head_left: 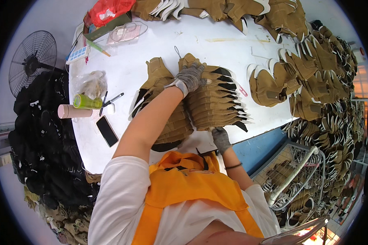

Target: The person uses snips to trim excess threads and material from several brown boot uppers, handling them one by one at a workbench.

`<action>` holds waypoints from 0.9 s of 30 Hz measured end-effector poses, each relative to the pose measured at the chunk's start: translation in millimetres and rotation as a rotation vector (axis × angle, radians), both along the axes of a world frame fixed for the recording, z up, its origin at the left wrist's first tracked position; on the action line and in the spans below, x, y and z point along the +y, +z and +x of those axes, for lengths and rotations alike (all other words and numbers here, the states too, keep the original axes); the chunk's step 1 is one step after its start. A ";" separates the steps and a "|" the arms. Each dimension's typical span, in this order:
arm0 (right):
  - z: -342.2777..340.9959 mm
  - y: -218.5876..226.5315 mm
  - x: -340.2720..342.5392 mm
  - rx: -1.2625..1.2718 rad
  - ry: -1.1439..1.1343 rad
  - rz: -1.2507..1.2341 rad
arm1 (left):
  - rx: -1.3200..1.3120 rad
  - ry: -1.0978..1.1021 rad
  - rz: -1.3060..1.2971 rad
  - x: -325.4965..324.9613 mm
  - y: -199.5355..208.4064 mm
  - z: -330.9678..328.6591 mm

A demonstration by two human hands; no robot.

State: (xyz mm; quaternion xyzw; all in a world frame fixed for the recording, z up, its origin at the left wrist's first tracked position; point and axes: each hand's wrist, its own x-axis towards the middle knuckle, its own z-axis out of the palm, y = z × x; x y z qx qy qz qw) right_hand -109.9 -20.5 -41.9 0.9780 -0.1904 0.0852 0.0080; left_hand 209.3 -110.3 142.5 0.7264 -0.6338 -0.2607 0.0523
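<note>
Brown shoe uppers with white and black edges lie overlapped in two rows before me. My left hand [189, 78], in a grey knit glove with bare fingertips, lies spread over the far part of the right row [208, 104]. Its fingers rest on the uppers and look apart. The left row [169, 128] runs beneath my left forearm and is partly covered by it. My right hand [221, 140], gloved too, is at the table's front edge, by the near end of the right row. Its fingertips are partly hidden there, so its grip is unclear.
On the white table [126, 49] stand a pink bottle [74, 111], a green container [87, 102] and a phone [107, 131]. More uppers [268, 85] lie at right and along the back. A wire cart [294, 175] stands at lower right, a fan [32, 61] at left.
</note>
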 end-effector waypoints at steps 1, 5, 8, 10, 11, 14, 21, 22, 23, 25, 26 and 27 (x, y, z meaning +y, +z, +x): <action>8.2 2.5 5.8 -0.245 -0.247 0.425 | -0.019 -0.002 -0.018 -2.3 -7.1 -0.2; 1.2 85.8 51.2 -0.358 -0.662 1.010 | -0.004 -0.031 -0.031 -0.4 -10.0 -0.3; -51.3 104.7 69.3 0.238 -0.385 0.880 | 0.058 -0.014 -0.160 -3.6 -48.1 13.5; -88.3 102.5 92.5 -0.098 -0.342 1.028 | 0.125 -0.007 -0.076 -3.0 -19.5 2.2; -89.5 105.5 97.8 -0.186 -0.521 1.098 | 0.112 0.029 -0.134 -3.1 -21.8 -4.6; -65.3 137.3 81.0 -0.219 -0.800 1.076 | 0.094 -0.020 -0.192 -5.6 -26.8 -5.4; -79.8 79.2 20.6 -0.019 -0.325 0.930 | 0.015 -0.016 -0.272 -10.1 -46.4 0.6; -96.7 85.0 13.3 -0.042 -0.333 0.907 | 0.049 -0.024 -0.303 -10.5 -53.7 3.4; -111.7 90.7 4.2 -0.060 -0.342 0.889 | 0.086 -0.030 -0.329 -10.4 -61.6 6.7; -146.0 94.1 -53.1 0.048 -0.621 1.212 | 0.127 -0.057 -0.326 -13.4 -66.6 5.7; -164.3 130.4 -83.5 -0.283 -0.818 1.228 | 0.144 -0.050 -0.326 -11.9 -66.4 5.2; -188.4 123.6 -115.9 -0.298 -1.015 1.091 | 0.158 -0.053 -0.326 -13.0 -63.9 3.6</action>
